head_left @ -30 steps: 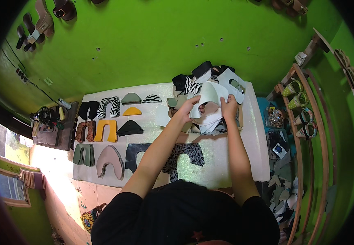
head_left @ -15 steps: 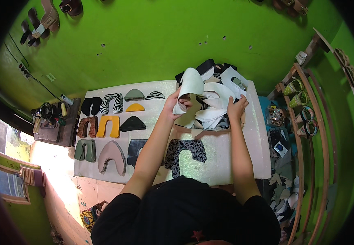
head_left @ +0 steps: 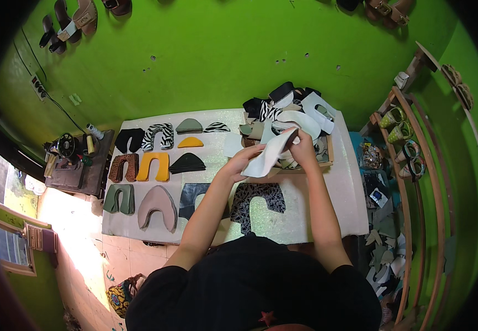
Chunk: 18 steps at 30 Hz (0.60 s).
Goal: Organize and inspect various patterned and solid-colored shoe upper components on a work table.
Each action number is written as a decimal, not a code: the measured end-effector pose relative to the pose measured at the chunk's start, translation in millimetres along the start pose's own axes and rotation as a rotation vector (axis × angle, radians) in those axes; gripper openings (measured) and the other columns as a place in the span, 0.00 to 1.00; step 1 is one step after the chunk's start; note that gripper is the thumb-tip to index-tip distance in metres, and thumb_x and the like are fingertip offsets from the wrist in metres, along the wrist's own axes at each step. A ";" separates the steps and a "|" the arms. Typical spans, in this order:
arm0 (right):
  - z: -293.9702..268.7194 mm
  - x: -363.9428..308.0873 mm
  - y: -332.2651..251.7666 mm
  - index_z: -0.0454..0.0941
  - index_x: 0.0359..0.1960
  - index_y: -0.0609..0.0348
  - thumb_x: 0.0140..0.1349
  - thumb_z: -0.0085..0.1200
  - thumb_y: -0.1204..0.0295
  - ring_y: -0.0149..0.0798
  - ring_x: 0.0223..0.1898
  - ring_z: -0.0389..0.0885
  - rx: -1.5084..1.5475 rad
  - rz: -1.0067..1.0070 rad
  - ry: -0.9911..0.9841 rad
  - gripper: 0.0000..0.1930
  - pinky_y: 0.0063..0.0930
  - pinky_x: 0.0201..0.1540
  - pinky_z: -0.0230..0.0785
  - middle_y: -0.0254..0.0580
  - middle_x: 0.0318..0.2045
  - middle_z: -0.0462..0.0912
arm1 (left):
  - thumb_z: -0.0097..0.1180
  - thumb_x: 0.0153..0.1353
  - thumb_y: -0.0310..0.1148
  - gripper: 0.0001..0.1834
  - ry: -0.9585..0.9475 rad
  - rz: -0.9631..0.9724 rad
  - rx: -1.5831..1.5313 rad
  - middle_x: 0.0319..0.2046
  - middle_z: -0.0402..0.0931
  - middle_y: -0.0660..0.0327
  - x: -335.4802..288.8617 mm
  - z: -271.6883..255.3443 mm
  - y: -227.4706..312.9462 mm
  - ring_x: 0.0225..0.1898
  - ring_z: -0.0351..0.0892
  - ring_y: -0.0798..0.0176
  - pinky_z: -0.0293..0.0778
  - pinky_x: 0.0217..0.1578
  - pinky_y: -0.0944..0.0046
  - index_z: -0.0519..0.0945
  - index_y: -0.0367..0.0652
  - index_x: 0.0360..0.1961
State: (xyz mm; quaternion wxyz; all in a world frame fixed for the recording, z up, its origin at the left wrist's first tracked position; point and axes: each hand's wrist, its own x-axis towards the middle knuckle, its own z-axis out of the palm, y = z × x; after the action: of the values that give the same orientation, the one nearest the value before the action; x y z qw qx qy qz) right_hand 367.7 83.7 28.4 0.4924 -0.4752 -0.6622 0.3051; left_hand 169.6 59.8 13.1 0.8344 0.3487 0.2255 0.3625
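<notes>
Over the near edge of a box (head_left: 328, 148) heaped with cut pieces, I hold a curved white piece of sheet material (head_left: 267, 157). My left hand (head_left: 244, 161) is closed on its left, lower end. On its upper right end are the bent fingers of my right hand (head_left: 303, 149), where a darker underside shows. Just behind in the box lie more white curved pieces (head_left: 305, 122), along with zebra-striped, black and greenish scraps. A pale flat piece (head_left: 232, 144) rests on the table left of the box.
Stacks of cut pieces stand in rows on the white table (head_left: 208, 157), including yellow (head_left: 152, 167), pink (head_left: 158, 208) and black patterned (head_left: 258, 201) ones. At the left is a dark sewing machine (head_left: 68, 146). A wooden rack (head_left: 401, 182) with sandals stands right, beside floor scraps (head_left: 382, 259).
The white piece has come lower and now slants between both hands. My right hand has moved left from the box's heap onto it. A pale piece now shows left of the box.
</notes>
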 end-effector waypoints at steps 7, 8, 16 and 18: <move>6.5 -6.7 -56.3 0.75 0.34 0.68 0.46 0.56 0.69 0.40 0.30 0.78 -0.252 0.166 -0.239 0.16 0.29 0.36 0.69 0.50 0.28 0.79 | 0.43 0.54 0.60 0.45 -0.158 0.059 0.382 0.60 0.54 0.51 -54.2 5.9 23.7 0.62 0.50 0.56 0.44 0.61 0.60 0.51 0.36 0.62; 8.3 -8.1 -63.9 0.75 0.34 0.68 0.46 0.56 0.69 0.40 0.30 0.78 -0.254 0.165 -0.239 0.16 0.29 0.36 0.69 0.50 0.28 0.79 | 0.43 0.54 0.60 0.45 -0.158 0.061 0.381 0.60 0.54 0.51 -58.1 2.3 23.2 0.62 0.50 0.56 0.44 0.61 0.60 0.51 0.36 0.62; 43.3 -19.4 -95.7 0.69 0.44 0.63 0.42 0.62 0.71 0.38 0.32 0.74 -0.092 0.230 -0.288 0.25 0.29 0.37 0.67 0.41 0.29 0.74 | 0.43 0.61 0.41 0.29 -0.060 0.035 0.258 0.52 0.66 0.49 -93.2 -6.1 24.9 0.50 0.71 0.51 0.67 0.50 0.54 0.55 0.35 0.59; 49.6 -20.0 -94.9 0.68 0.45 0.62 0.42 0.63 0.72 0.36 0.32 0.72 -0.095 0.190 -0.243 0.26 0.28 0.37 0.66 0.38 0.29 0.73 | 0.36 0.65 0.41 0.27 -0.125 0.027 -0.012 0.52 0.65 0.45 -103.5 -12.9 28.0 0.50 0.71 0.50 0.67 0.50 0.56 0.54 0.33 0.58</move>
State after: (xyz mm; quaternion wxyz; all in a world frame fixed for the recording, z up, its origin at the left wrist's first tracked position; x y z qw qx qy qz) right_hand 291.0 33.9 87.6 0.3549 -0.5180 -0.6826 0.3739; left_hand 83.1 0.1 38.2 0.8440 0.3685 0.1658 0.3525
